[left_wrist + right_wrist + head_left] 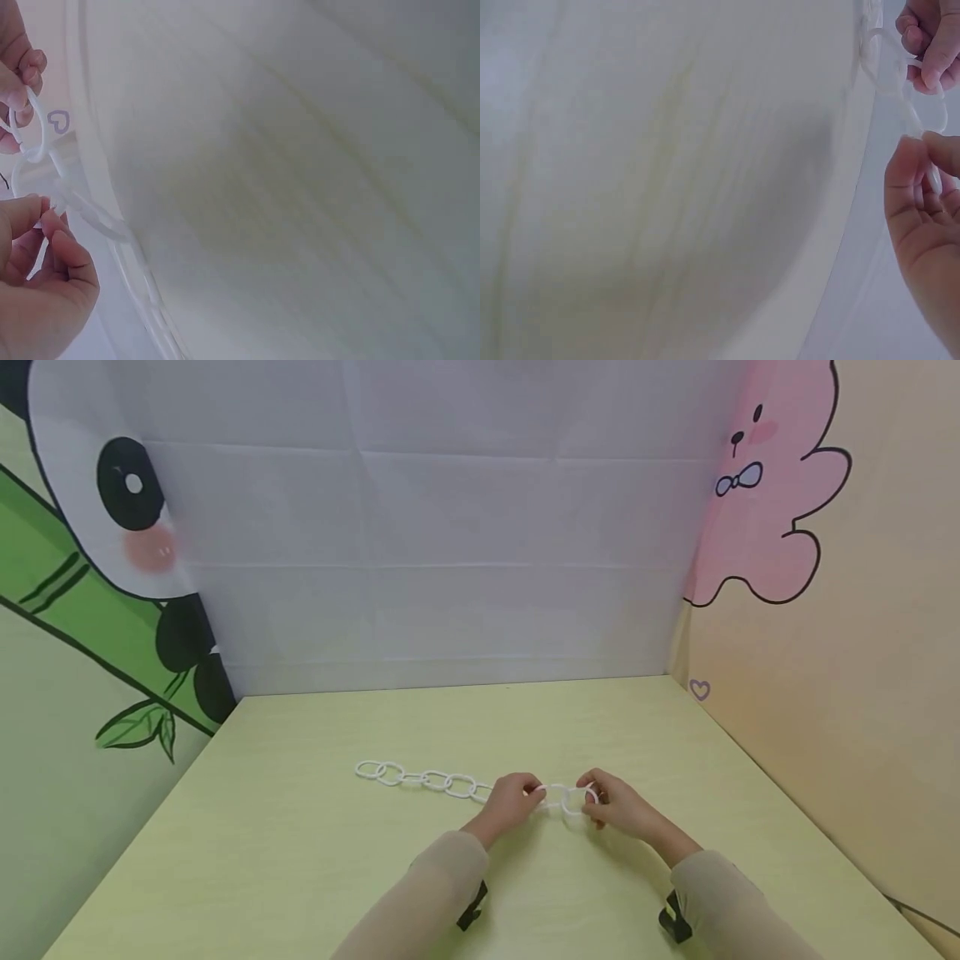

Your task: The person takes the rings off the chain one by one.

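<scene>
A white plastic chain (459,786) of several oval links stretches across the table, its far end lying to the left. My left hand (513,800) pinches a link near the chain's right end, between thumb and fingertips. My right hand (617,806) pinches the rightmost link (568,812), which hooks through the link beside it. In the left wrist view both hands hold neighbouring links, the left hand (52,277) below. From the right wrist, the right hand (926,217) grips its link between thumb and forefinger. Whether that link has a gap is hidden by fingers.
The pale yellow table (300,860) runs back to a white cloth (450,568). A panda drawing covers the left wall and a pink bear (765,518) the right. Black straps (472,907) hang at both sleeves.
</scene>
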A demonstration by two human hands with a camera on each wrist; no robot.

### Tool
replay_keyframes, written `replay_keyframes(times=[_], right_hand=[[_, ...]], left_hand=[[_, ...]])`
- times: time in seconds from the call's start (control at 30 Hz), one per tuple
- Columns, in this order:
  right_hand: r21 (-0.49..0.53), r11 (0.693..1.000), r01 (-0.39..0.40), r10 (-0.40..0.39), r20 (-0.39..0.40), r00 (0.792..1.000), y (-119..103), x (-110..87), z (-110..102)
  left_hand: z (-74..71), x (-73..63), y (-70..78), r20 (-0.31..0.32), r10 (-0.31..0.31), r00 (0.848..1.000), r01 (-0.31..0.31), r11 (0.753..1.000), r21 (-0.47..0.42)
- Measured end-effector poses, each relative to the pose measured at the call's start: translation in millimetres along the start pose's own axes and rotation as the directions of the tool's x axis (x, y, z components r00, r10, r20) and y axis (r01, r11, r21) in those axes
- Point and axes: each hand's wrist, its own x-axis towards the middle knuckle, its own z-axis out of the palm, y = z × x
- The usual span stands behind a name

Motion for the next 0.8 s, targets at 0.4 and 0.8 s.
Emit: replay_keyframes(times=[0.4, 0.8], right_hand=[[0.088, 0.995, -0.051, 0.058, -0.079, 0.995, -13.2, 8.4, -1.3], [0.159, 0.984, -0.084, 0.107, -0.137, 0.985, -27.5, 22.3, -6.9]], left_hand=[[-15.3, -1.0, 1.7, 0.028, -0.127, 0.992, 0.129, 0.951, -0.281], [-30.4, 1.9, 5.6, -0.007, -0.144, 0.989, 0.134, 0.931, -0.339]])
